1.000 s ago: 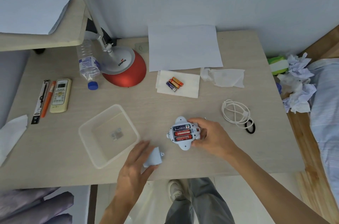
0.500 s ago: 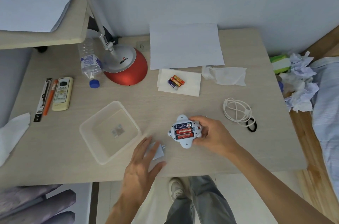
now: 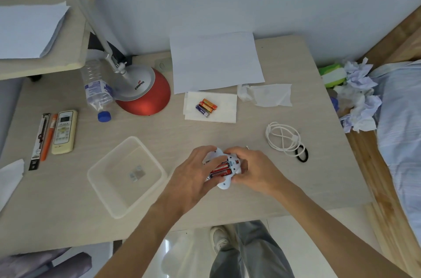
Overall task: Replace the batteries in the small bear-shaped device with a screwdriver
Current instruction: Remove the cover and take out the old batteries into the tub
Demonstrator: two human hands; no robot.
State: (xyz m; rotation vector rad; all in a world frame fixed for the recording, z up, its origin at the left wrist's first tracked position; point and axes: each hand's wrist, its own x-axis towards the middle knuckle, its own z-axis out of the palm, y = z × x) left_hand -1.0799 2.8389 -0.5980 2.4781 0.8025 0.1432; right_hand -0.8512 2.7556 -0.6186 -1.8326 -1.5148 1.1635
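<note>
The white bear-shaped device (image 3: 224, 183) lies back-up near the table's front edge, held between both hands. Its battery compartment is open, with red batteries (image 3: 222, 169) showing inside. My left hand (image 3: 193, 177) grips the device's left side, its fingers lying over the upper part of the compartment. My right hand (image 3: 255, 170) clasps the right side. Three spare batteries (image 3: 206, 107) rest on a white napkin (image 3: 225, 112) farther back. The compartment cover is not visible. A thin metal tip (image 3: 247, 147) pokes out behind my right hand.
A clear plastic container (image 3: 91, 173) sits left of my hands. A red lamp base (image 3: 145, 101), a bottle (image 3: 98, 91), a remote (image 3: 64, 132) and pens stand at the left. A coiled white cable (image 3: 282, 139) and a black hair tie (image 3: 301, 156) lie to the right.
My left hand left the cover near the table's front edge and moved right onto the device. It now grips the device alongside my right hand.
</note>
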